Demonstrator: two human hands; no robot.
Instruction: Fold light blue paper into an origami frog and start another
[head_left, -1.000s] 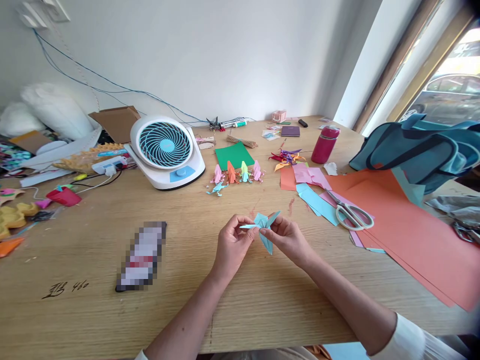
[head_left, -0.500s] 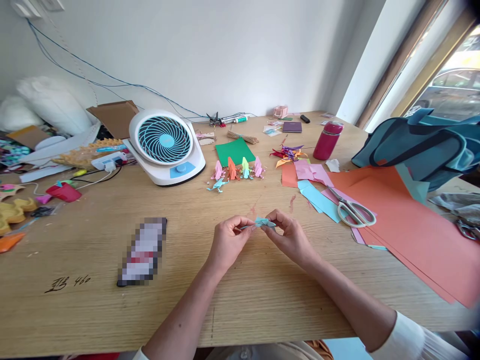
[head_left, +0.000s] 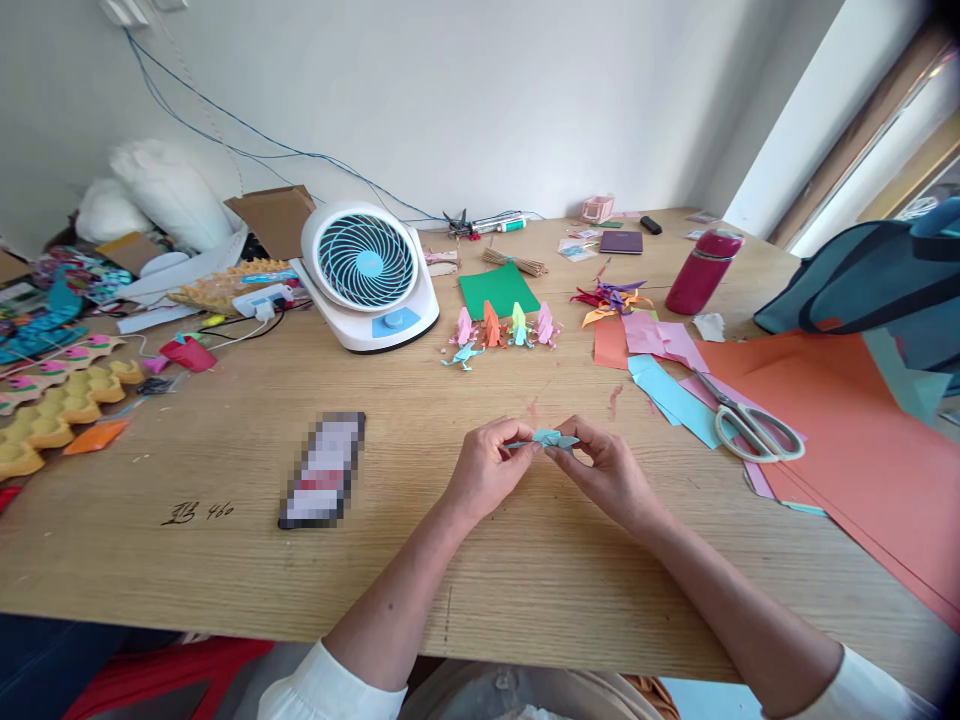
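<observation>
A small light-blue folded paper figure [head_left: 550,438] is held low over the wooden table [head_left: 225,440], pinched from both sides. My left hand [head_left: 491,470] grips its left end with thumb and fingers closed. My right hand [head_left: 607,470] pinches its right end the same way. The figure lies nearly flat between my fingertips, and part of it is hidden by them. A row of small folded paper figures [head_left: 504,328] in pink, orange, green and blue stands farther back on the table.
A white and blue desk fan [head_left: 367,275] stands at the back left. Scissors [head_left: 750,425] lie on coloured paper sheets [head_left: 840,420] to the right. A red bottle [head_left: 694,270], a green sheet [head_left: 499,290], a teal bag [head_left: 870,280] and a blurred flat object [head_left: 324,470] are around.
The paper figure was spread wide with its points up; now it is turned flat and compact between my fingertips. My view has shifted to the left.
</observation>
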